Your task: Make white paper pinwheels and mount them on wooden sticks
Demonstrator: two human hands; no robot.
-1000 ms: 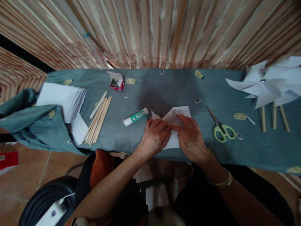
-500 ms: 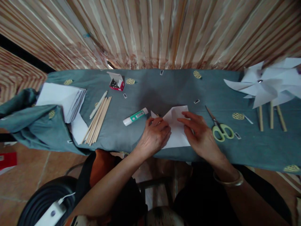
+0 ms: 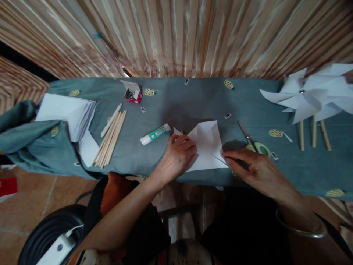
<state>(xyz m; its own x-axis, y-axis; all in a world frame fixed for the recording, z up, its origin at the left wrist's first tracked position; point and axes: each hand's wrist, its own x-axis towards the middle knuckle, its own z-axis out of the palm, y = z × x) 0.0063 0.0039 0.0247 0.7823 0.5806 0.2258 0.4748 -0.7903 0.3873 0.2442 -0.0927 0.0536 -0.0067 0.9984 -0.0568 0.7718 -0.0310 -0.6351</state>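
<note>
A cut white sheet of paper (image 3: 206,140) lies on the cloth in front of me, its cut corners partly raised. My left hand (image 3: 180,152) is closed over its left part, fingers bent and pressed down on it; some of the paper is hidden under them. At the right edge, my right hand (image 3: 248,162) pinches a cut corner between thumb and forefinger. A glue stick (image 3: 156,134) rests just beyond my left hand. Green-handled scissors (image 3: 252,141) lie behind my right hand, which partly covers their handles.
Toward the left are wooden sticks (image 3: 111,141), a white pen (image 3: 111,120), a stack of white paper (image 3: 64,112) and an open red box of small metal pieces (image 3: 133,94). Finished paper pinwheels (image 3: 311,95) on sticks lie at the right. A curtain (image 3: 176,40) hangs behind the table.
My right hand has moved right and down from above the paper to its right edge and now pinches a corner. My left hand stays on the paper. The view has shifted slightly.
</note>
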